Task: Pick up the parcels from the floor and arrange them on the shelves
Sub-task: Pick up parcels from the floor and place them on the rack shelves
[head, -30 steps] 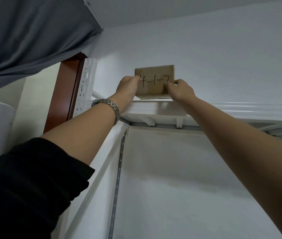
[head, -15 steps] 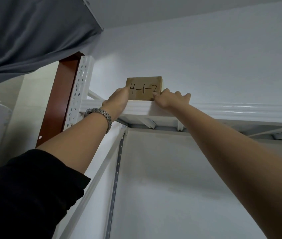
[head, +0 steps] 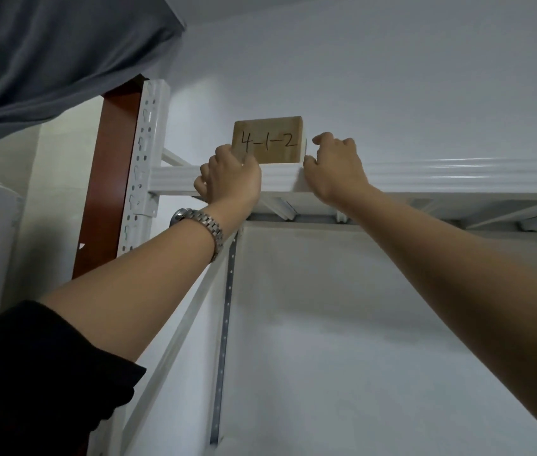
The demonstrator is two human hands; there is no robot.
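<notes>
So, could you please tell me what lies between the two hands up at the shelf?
The head view shows the cardboard parcel marked 4-1-2 there, standing on the white shelf between the left hand and the right hand.

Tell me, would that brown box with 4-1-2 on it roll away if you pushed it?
Probably not: the parcel looks like stiff cardboard with flat faces, so it should slide, not roll. It sits at the front edge of the shelf, so a forward tug might tip it off.
</notes>
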